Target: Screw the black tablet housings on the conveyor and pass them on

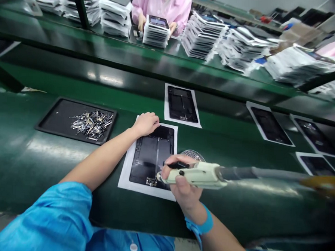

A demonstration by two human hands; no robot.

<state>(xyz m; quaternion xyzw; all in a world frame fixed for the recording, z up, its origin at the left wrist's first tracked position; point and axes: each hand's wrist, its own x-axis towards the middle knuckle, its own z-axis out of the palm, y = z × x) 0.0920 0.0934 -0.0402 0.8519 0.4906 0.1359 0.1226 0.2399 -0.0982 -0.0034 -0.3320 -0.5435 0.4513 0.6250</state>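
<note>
- Over on the left, a shallow black tray point(64, 110) sits on the green workbench point(70, 154), a loose heap of small metal parts point(91, 123) in its right half.
- Next comes the worker's left hand point(146, 123), at the far left corner of a tablet panel point(146, 150). Its fingers are bent and close together, knuckles up; from here I can't tell whether they pinch the edge or just rest on it.
- That dark panel lies flat on a white sheet point(127, 177) right in front of the worker, a small circuit board point(151, 181) showing at its near edge.
- Across the bench, a co-worker in pink point(162, 5) has both hands about a stack of panels and sheets point(156, 37).
- Just beyond the worker's panel, a second tablet panel point(182, 104) lies on its own sheet.
- The right hand point(184, 195), well apart from the left, is wrapped firmly around a pale green electric screwdriver point(207, 174), its nose at the panel's near end; I can't make out whether it touches.
- Partly hidden behind that hand is a round perforated metal dish point(194, 154).
- A grey cable point(268, 174) runs off rightward, with three more panels on sheets beyond it.
</note>
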